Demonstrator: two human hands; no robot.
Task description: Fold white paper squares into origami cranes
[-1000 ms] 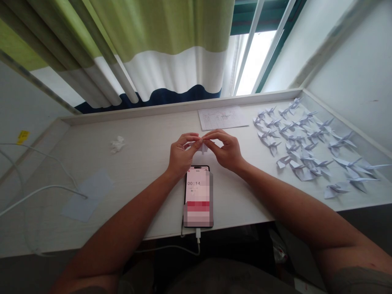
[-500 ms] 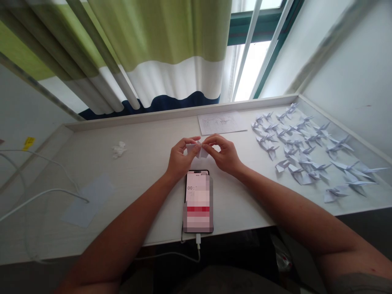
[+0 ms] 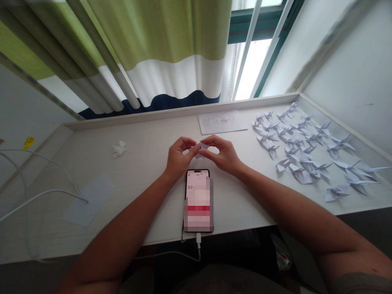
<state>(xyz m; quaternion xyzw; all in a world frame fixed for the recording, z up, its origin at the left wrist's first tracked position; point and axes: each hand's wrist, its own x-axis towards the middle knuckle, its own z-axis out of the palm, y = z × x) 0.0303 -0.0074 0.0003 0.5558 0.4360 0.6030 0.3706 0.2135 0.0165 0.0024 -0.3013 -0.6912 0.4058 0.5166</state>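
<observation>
Between my two hands is a small folded piece of white paper [image 3: 203,145], partly covered by the fingers. My left hand [image 3: 181,155] pinches its left side, thumb in front and fingers behind. On the other side, my right hand [image 3: 223,154] grips the paper between thumb and fingertips. Both hands are just above the desk, beyond the top end of a phone [image 3: 198,200] lying face up. Many folded white paper cranes [image 3: 301,141] are spread over the right part of the desk.
A stack of printed paper sheets [image 3: 223,122] lies near the back ledge. To the left are a crumpled tissue [image 3: 119,149], a flat white sheet [image 3: 88,200] and white cables [image 3: 45,200]. A charging cable [image 3: 198,239] runs from the phone over the desk's front edge.
The right thumb has moved down and inward against the paper, and the fingers now cover more of it. The paper's lower flaps show less than before.
</observation>
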